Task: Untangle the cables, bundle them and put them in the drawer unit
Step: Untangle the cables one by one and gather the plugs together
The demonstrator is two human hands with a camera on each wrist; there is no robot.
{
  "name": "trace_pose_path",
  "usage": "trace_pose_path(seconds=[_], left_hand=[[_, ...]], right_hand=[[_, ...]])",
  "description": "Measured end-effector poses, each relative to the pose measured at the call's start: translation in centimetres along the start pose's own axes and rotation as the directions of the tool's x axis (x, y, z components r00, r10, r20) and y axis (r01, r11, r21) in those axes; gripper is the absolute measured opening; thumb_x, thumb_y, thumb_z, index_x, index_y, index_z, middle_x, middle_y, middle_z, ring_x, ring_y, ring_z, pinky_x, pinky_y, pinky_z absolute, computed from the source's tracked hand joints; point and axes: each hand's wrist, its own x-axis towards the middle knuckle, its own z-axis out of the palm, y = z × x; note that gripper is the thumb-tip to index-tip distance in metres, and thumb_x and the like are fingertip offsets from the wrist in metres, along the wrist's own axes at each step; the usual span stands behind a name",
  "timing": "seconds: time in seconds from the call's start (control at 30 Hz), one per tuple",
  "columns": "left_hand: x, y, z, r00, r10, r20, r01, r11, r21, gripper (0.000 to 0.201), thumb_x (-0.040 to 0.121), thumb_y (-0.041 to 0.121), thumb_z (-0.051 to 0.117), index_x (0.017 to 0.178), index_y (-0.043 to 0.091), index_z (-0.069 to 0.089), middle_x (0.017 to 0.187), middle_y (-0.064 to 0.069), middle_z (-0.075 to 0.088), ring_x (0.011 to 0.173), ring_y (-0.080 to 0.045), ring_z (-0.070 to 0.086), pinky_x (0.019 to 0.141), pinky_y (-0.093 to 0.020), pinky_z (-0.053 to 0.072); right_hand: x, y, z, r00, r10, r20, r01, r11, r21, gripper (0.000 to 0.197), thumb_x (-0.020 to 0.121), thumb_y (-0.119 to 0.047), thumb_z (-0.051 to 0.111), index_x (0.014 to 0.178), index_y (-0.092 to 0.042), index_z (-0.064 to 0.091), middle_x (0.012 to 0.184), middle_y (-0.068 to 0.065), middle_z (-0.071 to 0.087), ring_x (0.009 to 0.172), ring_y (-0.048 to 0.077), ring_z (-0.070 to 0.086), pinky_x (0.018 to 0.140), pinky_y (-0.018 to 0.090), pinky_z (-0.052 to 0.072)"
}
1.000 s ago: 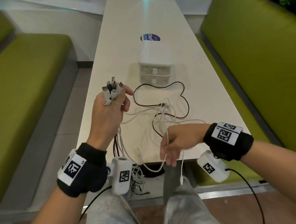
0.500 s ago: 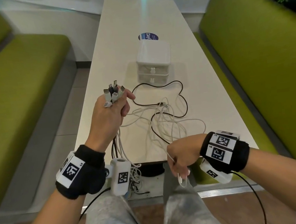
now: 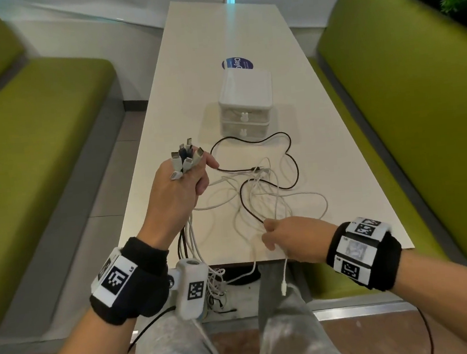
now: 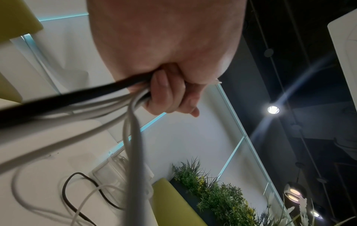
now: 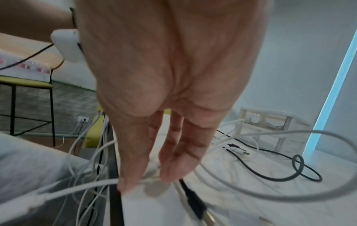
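Several plug ends fanned above left hand [image 3: 179,187], fist gripping cables [image 3: 259,194], right hand [image 3: 295,239] risen back onto table [image 3: 207,36] edge lower centre, fingers pinching white cable [image 5: 81,185], drawer unit [image 3: 245,101] upper centre, unmoved.

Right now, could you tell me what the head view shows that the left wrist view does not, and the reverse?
Only the head view shows the cluster of cable plugs sticking up out of the left hand, the right hand holding a white cable at the table's near edge, and the drawer unit's bunny-shaped handles. Only the left wrist view shows the left fingers curled round black and white cables from beneath, and ceiling lights. Both show the loose black cable lying on the table.
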Motion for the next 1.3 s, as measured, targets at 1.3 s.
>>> trace_pose_path(seconds=[1.3], left_hand=[[-0.6, 2.0, 0.5, 0.968, -0.159, 0.195, 0.195, 0.964, -0.182, 0.037, 0.101, 0.026, 0.043, 0.070, 0.018, 0.062, 0.049, 0.000, 0.033, 0.041, -0.010, 0.016, 0.043, -0.023, 0.011]], right_hand=[[5.0, 3.1, -3.9, 0.770, 0.344, -0.537, 0.274, 0.581, 0.766, 0.015, 0.103, -0.012, 0.036, 0.092, -0.022, 0.035, 0.118, -0.004, 0.067, 0.094, 0.016, 0.066, 0.074, 0.027, 0.049]])
